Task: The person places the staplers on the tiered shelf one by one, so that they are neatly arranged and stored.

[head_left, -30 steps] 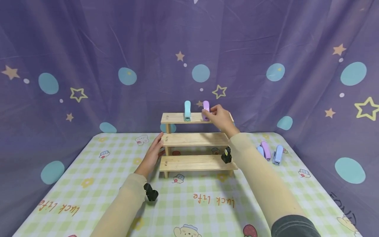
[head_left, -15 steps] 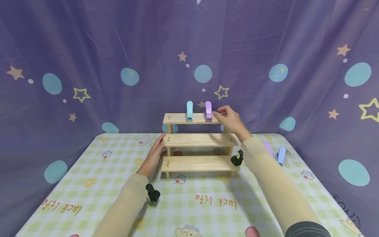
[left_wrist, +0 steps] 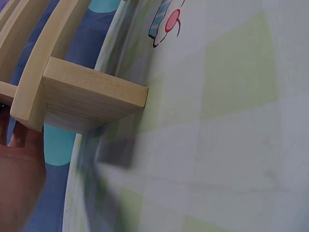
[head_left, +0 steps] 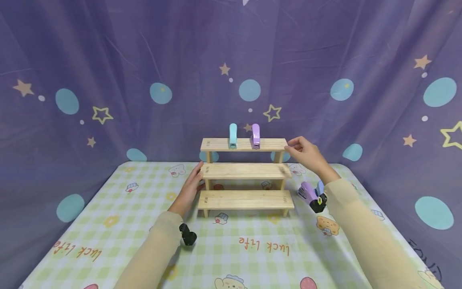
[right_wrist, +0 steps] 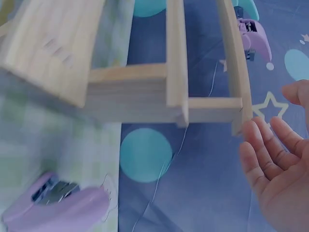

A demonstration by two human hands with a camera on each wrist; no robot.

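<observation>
A three-tier wooden rack (head_left: 245,171) stands on the table. On its top tier a mint stapler (head_left: 233,135) and a purple stapler (head_left: 255,136) stand upright, side by side. My left hand (head_left: 188,189) touches the rack's left end near the middle tier; the left wrist view shows its fingers partly hidden behind the wood. At the top tier's right end is my right hand (head_left: 306,154), fingers loosely spread and holding nothing. Its fingertips (right_wrist: 248,126) are close to the tier's end; whether they touch it I cannot tell.
Another purple stapler (head_left: 307,192) and a blue stapler (head_left: 319,187) lie on the table right of the rack, partly hidden by the right wrist's black camera (head_left: 318,204). A checked cloth (head_left: 223,261) covers the table, and a purple curtain (head_left: 202,48) hangs behind.
My right hand has let go of the purple stapler on the top tier and moved right, to the tier's end. The left hand stays at the rack's left side.
</observation>
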